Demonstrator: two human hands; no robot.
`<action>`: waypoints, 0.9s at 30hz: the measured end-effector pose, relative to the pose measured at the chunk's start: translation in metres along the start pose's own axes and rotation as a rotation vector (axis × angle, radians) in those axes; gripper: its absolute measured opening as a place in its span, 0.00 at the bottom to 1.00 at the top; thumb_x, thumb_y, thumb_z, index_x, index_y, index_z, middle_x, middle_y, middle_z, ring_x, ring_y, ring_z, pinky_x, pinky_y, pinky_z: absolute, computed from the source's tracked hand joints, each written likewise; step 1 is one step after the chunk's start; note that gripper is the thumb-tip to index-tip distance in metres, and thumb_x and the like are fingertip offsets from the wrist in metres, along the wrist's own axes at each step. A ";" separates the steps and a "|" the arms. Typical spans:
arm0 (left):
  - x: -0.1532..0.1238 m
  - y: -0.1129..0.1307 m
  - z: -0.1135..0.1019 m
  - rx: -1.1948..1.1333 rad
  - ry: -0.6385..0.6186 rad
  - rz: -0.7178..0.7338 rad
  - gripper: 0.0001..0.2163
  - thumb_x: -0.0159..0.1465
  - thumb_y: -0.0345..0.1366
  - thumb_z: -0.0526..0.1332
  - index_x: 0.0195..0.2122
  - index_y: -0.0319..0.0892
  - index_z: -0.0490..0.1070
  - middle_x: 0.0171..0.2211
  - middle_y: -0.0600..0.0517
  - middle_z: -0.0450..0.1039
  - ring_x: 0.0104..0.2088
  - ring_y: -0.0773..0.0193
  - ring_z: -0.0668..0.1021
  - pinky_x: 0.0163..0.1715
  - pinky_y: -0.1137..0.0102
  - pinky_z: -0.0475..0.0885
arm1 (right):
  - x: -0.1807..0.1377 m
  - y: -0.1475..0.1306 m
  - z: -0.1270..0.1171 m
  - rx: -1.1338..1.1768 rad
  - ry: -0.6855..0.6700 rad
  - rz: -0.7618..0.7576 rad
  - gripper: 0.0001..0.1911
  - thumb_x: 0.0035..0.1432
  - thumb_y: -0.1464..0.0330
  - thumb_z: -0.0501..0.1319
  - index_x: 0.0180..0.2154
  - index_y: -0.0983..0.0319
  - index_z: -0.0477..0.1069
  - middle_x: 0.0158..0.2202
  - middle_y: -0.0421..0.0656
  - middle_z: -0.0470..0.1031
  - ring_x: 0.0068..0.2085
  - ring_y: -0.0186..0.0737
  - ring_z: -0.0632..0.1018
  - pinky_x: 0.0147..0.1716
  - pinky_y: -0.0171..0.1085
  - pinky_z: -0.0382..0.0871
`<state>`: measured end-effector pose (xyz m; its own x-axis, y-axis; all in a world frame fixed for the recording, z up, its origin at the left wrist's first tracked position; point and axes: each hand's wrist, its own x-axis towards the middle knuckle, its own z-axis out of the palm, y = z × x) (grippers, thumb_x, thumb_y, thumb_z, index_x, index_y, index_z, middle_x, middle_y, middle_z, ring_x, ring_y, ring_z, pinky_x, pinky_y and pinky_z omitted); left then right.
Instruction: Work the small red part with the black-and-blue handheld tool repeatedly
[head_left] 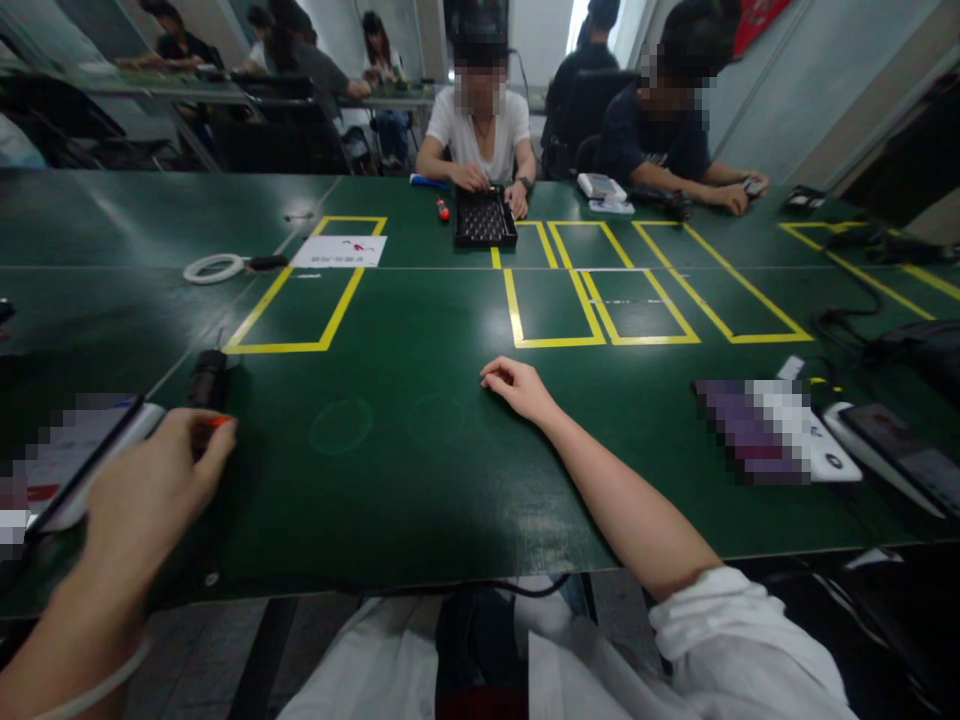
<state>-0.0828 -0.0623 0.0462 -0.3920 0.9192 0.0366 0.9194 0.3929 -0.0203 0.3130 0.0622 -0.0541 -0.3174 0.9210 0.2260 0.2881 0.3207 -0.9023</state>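
Observation:
At the left, my left hand [154, 475] is closed around a small orange-red object [217, 422]. Only its orange end shows past my fingers, so its kind is hidden. Just beyond that hand a black cylindrical object [208, 378] is on the green table [420, 500]. A tablet-like device [82, 470] lies to the left, partly behind my wrist. My right hand [521, 388] rests on the tabletop near the middle, fingers curled in towards the thumb, with nothing seen in them.
Yellow tape rectangles [555, 343] mark the table, and a white sheet [341, 251] lies over one. A coiled white cable [214, 268] is at the left. Opposite, a person works at a black tray [485, 218]. A phone-like device [911, 455] and cables lie at the right.

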 end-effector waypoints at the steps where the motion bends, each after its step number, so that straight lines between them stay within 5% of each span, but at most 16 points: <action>1: 0.001 0.018 -0.003 -0.066 0.008 0.048 0.25 0.64 0.54 0.44 0.52 0.44 0.66 0.42 0.46 0.76 0.38 0.50 0.76 0.36 0.63 0.67 | 0.000 0.000 0.000 0.004 -0.001 0.001 0.08 0.57 0.68 0.57 0.38 0.62 0.73 0.31 0.40 0.78 0.31 0.33 0.75 0.34 0.34 0.66; 7: 0.023 0.143 0.004 -0.706 -0.250 0.558 0.23 0.64 0.50 0.50 0.53 0.41 0.69 0.40 0.49 0.76 0.38 0.61 0.76 0.42 0.67 0.69 | -0.001 -0.001 0.000 0.025 -0.007 0.009 0.08 0.57 0.67 0.57 0.38 0.62 0.72 0.32 0.40 0.78 0.32 0.34 0.76 0.36 0.34 0.67; 13: 0.043 0.227 0.033 -0.986 -0.583 0.759 0.26 0.63 0.45 0.54 0.60 0.38 0.63 0.36 0.50 0.71 0.33 0.65 0.72 0.38 0.67 0.69 | 0.000 0.002 0.000 0.114 -0.053 -0.016 0.13 0.55 0.66 0.60 0.44 0.62 0.69 0.32 0.39 0.76 0.29 0.32 0.73 0.32 0.33 0.66; 20: 0.040 0.244 0.062 -1.125 -0.648 0.818 0.25 0.65 0.44 0.53 0.61 0.38 0.60 0.32 0.52 0.69 0.35 0.64 0.72 0.41 0.66 0.68 | 0.000 -0.002 -0.001 0.108 -0.095 -0.054 0.11 0.56 0.65 0.60 0.41 0.61 0.68 0.33 0.40 0.76 0.30 0.32 0.72 0.33 0.33 0.66; 27: 0.040 0.241 0.071 -1.219 -0.534 0.702 0.14 0.64 0.42 0.53 0.41 0.37 0.69 0.31 0.50 0.72 0.34 0.64 0.74 0.41 0.65 0.69 | 0.000 -0.002 0.000 0.146 -0.044 -0.035 0.12 0.55 0.63 0.62 0.41 0.61 0.69 0.32 0.39 0.74 0.29 0.32 0.72 0.32 0.33 0.66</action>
<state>0.1210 0.0714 -0.0277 0.4087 0.9126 0.0082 0.2784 -0.1333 0.9512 0.3124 0.0613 -0.0520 -0.3650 0.8982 0.2450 0.1432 0.3141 -0.9385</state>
